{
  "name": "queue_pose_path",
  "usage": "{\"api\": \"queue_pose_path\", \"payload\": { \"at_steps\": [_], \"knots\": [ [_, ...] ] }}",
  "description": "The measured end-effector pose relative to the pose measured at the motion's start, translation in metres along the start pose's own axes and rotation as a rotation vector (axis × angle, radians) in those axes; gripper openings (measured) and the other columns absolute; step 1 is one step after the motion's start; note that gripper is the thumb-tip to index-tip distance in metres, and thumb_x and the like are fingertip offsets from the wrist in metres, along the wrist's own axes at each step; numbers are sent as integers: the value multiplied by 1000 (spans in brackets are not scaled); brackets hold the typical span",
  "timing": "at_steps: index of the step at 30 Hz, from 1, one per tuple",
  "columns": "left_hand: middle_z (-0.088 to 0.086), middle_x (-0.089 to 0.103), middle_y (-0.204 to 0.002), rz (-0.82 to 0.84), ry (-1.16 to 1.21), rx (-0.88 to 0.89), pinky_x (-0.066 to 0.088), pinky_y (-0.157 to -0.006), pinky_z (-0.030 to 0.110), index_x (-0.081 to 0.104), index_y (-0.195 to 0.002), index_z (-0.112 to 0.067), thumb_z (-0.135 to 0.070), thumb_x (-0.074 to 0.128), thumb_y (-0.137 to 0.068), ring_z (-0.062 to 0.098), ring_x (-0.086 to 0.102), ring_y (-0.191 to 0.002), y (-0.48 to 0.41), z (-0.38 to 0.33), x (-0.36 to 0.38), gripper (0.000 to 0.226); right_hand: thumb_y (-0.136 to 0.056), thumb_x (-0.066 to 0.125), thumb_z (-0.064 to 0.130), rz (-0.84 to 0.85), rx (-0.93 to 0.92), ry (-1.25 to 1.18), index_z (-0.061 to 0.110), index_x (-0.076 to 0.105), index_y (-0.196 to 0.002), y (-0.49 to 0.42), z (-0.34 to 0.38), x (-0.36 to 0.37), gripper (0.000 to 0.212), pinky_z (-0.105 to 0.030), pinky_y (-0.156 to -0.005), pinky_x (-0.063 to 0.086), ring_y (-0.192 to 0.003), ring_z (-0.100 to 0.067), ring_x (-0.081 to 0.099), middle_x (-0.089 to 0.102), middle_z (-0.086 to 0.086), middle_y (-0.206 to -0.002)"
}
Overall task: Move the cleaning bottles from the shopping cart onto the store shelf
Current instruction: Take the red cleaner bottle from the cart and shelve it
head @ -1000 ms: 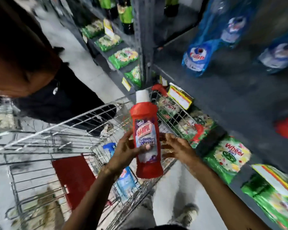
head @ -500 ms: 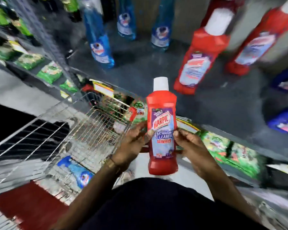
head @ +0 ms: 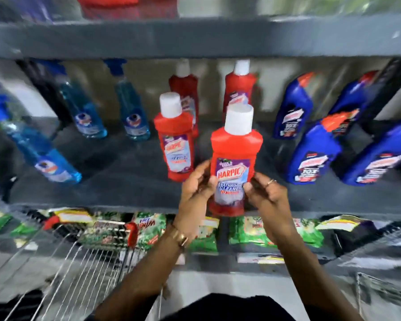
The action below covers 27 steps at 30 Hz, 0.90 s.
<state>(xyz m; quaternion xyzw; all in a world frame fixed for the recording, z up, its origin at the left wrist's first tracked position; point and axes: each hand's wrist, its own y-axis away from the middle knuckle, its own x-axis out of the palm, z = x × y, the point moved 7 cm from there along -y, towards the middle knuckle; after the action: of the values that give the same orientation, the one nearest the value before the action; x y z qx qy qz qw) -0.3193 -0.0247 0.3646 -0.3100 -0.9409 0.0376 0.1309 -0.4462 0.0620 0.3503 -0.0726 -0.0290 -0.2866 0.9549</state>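
Note:
A red Harpic bathroom cleaner bottle with a white cap is upright in the air, just over the front edge of the grey store shelf. My left hand grips its left side and my right hand grips its right side. Three more red bottles stand on the shelf; the nearest red bottle is just left of the held one. The wire shopping cart is at the lower left; its contents are out of sight.
Blue spray bottles stand at the shelf's left, dark blue Harpic bottles at its right. Another shelf board hangs overhead. Green detergent packets fill the shelf below. Bare shelf surface lies behind the held bottle.
The view has swung from the cart to face the shelf. Both hands have carried the red bottle up and forward to the shelf's front edge.

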Motion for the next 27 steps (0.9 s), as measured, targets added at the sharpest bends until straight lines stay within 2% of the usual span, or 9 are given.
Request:
{"api": "queue_pose_path", "payload": {
  "at_steps": [4, 6, 8, 11, 17, 19, 21, 23, 27],
  "knots": [
    [-14, 71, -104, 58, -41, 13, 51, -90, 22, 56, -116, -22, -15, 55, -86, 0, 61, -100, -52, 6, 20, 30, -79, 62, 18, -101, -44, -36, 14, 62, -114, -41, 1, -22, 35, -42, -91, 52, -99, -18, 64, 67, -16, -113],
    [-1, 68, -111, 66, -50, -7, 50, -95, 34, 56, -117, -17, -15, 54, -87, 5, 61, -101, -70, 13, 27, 30, -78, 63, 20, -120, -48, -17, 14, 63, -113, -56, -3, -31, 35, -48, -92, 51, -101, -24, 63, 66, -20, -115],
    [12, 62, -118, 56, -48, -37, 48, -98, 41, 52, -122, -8, -8, 52, -90, 13, 60, -103, -84, 23, 30, 33, -78, 63, 21, -138, -36, 10, 13, 64, -113, -69, -8, -39, 36, -46, -87, 53, -97, -21, 64, 68, -18, -113],
    [19, 59, -126, 31, -23, -80, 52, -92, 35, 49, -126, -4, -4, 49, -92, 17, 61, -104, -94, 36, 34, 34, -83, 64, 19, -130, -10, 45, 24, 65, -106, -79, -15, -44, 23, -38, -78, 52, -89, -11, 67, 70, -9, -104],
    [12, 63, -122, -16, -45, -41, 50, -97, 47, 56, -118, -17, -10, 52, -92, 25, 60, -112, -102, 48, 35, 27, -89, 60, 16, -78, 4, 47, 26, 61, -111, -90, -23, -49, 25, -38, -89, 54, -102, -16, 66, 69, -1, -110],
    [5, 67, -113, -18, -54, -27, 52, -95, 43, 60, -106, -28, -20, 58, -89, 20, 62, -107, -101, 51, 34, 19, -89, 60, 16, -80, -13, 52, 28, 60, -111, -89, -24, -49, 25, -41, -92, 53, -104, -16, 65, 68, -2, -112],
    [-1, 67, -108, -29, -71, -22, 55, -88, 30, 61, -103, -30, -30, 64, -83, 15, 63, -102, -98, 55, 33, 20, -89, 59, 16, -103, -31, 53, 29, 59, -111, -86, -26, -49, 25, -40, -92, 52, -105, -16, 65, 67, -4, -114],
    [6, 65, -111, -56, -99, -34, 53, -80, 16, 56, -111, -19, -13, 61, -87, 13, 61, -101, -93, 64, 30, 26, -90, 58, 16, -151, -46, 82, 24, 57, -118, -81, -29, -48, 29, -32, -92, 51, -105, -12, 64, 65, -5, -117],
    [9, 58, -124, -191, -190, -21, 49, -82, 7, 52, -123, -8, 5, 54, -87, 11, 56, -109, -73, 68, 10, 38, -91, 57, 17, -374, -70, 139, 10, 51, -129, -51, -34, -50, 39, -11, -84, 47, -102, 6, 58, 56, -8, -131]
  ]
}}
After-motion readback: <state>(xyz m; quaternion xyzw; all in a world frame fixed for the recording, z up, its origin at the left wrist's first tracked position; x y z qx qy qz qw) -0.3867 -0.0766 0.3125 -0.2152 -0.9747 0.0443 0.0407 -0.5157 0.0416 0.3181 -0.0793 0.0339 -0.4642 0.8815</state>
